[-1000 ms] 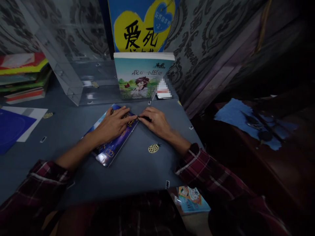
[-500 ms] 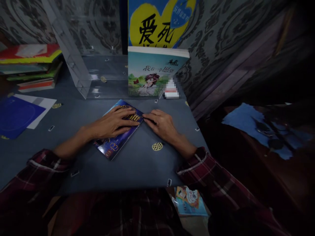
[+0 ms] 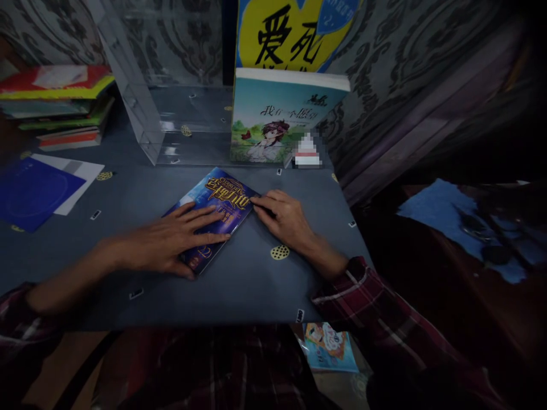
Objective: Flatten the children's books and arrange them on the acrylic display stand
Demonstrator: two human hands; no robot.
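A blue-purple book (image 3: 233, 196) with gold lettering lies closed and slanted on the table. My left hand (image 3: 168, 239) rests flat across its lower half, fingers spread, thumb near the bottom corner. At the book's upper right corner, my right hand (image 3: 284, 217) pinches the edge between thumb and fingertips. Just beyond stands a clear acrylic book rack (image 3: 145, 122). In its right part a teal book (image 3: 294, 94) with a drawn figure stands upright, in front of a taller yellow-and-blue book (image 3: 273, 40).
A stack of books (image 3: 72, 108) sits at the back left. Nearer lie a dark blue booklet (image 3: 38, 191) and a white sheet (image 3: 92, 171). Right of the table, a blue cloth (image 3: 440, 210) lies on a dark surface. Below the front edge is a light blue book (image 3: 331, 350).
My left hand has slid down the book towards its lower left, uncovering the gold title. My right hand keeps its place at the corner. The view has shifted slightly.
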